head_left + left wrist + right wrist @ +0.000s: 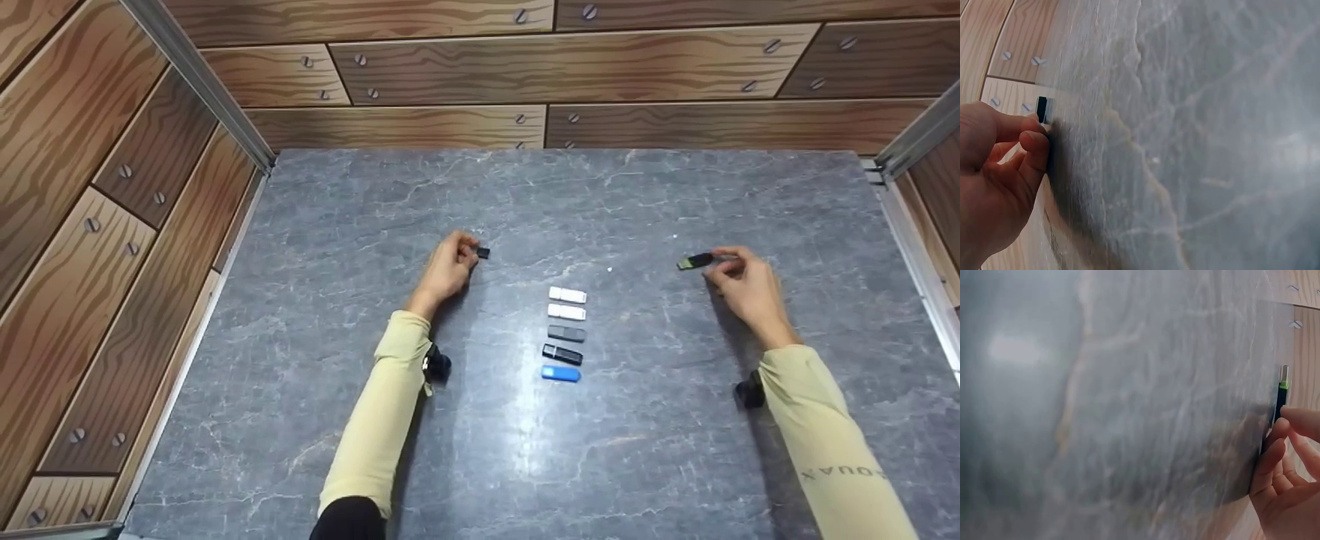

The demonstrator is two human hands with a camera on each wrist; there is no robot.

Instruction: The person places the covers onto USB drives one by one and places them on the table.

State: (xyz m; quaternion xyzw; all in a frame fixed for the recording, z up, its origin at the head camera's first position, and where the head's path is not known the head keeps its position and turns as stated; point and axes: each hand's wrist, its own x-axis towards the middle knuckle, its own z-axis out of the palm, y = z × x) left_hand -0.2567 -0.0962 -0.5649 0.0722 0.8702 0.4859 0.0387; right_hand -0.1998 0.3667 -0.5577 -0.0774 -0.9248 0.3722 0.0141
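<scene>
My left hand [448, 266] pinches a small black cap [484, 253] between thumb and fingertips, close over the table. In the left wrist view the cap [1042, 109] stands up past the fingertips. Well to the right, my right hand [748, 289] pinches the black end of a USB stick [696, 261] whose other end points left. A bright green band and a bare metal plug [1284, 373] show at that end in the right wrist view. Fingers hide part of both things.
Between the hands a column of USB sticks lies on the grey marbled table [300, 360]: two white ones, a grey one [566, 333], a black one [562, 354] and a blue one [561, 373] nearest me. Wood-patterned walls [450, 71] stand behind and at the sides.
</scene>
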